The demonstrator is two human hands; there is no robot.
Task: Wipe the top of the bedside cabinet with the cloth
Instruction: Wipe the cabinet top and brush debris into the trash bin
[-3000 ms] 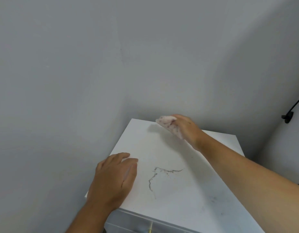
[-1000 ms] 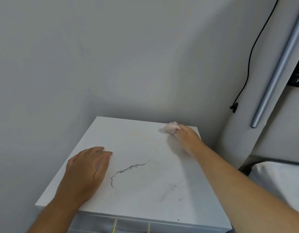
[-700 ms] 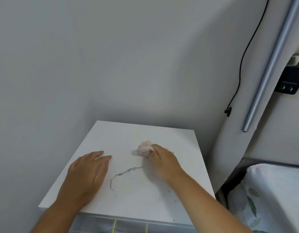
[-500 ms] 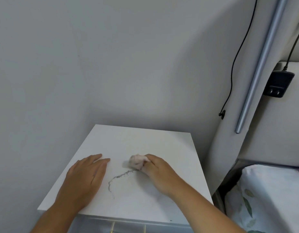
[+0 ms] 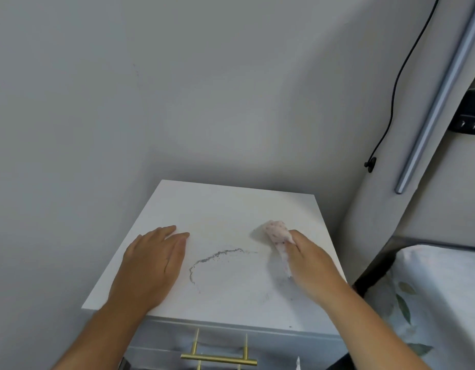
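Right hand [image 5: 309, 265] is pressing a bunched pinkish cloth [image 5: 278, 237] onto the white bedside cabinet top [image 5: 231, 209], right of center; its grip is closing on the cloth, fingers curling over it. Left hand [image 5: 153, 263] is lying flat on the left part of the top, grip spread, holding nothing. A dark curved smear [image 5: 213, 259] is sitting between the hands. A brass drawer handle [image 5: 219, 359] is showing below the front edge.

Plain grey walls [image 5: 177, 89] meet in a corner beyond both hands. To the right of the right hand a black cable [image 5: 399, 76] hangs down a pale upright panel [image 5: 377, 209], beside a slanting silver bar [image 5: 441, 97] and a black plug adapter [image 5: 468, 116]. Lower right lies leaf-print bedding [image 5: 428, 303]. Below the hands shows a brass drawer handle [image 5: 219, 359].
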